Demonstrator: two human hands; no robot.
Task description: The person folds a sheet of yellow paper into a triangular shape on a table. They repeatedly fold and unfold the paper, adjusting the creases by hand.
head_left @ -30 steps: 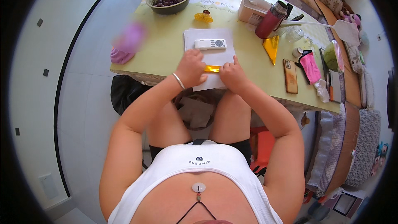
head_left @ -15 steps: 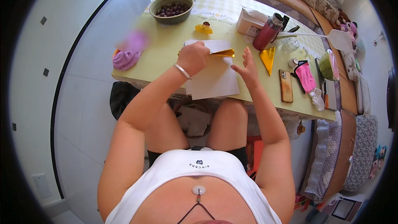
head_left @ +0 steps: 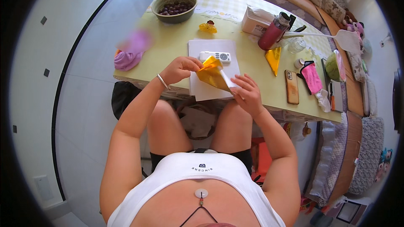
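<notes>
A sheet of gold foil paper [head_left: 211,77], white on its reverse side, is held partly folded between my hands near the table's front edge. My left hand [head_left: 183,69] pinches its left corner. At its right end, the fingers of my right hand [head_left: 247,94] close on the white edge. Beneath lies a stack of white paper [head_left: 202,91], and a white remote control [head_left: 215,56] rests on the stack just beyond the foil. A folded gold foil triangle [head_left: 273,61] lies to the right, apart from my hands.
A basket of dark round fruit [head_left: 175,13] stands far left, a small yellow ornament [head_left: 208,27] at mid-table. A maroon thermos [head_left: 274,31], tissue box [head_left: 254,20], glass jar [head_left: 296,45], phone [head_left: 291,86] and pink glove [head_left: 311,77] crowd the right. Purple cloth [head_left: 128,60] lies left.
Both hands have come nearer to me with the gold paper, uncovering the remote control. My right hand, open and apart before, now grips the paper's right end.
</notes>
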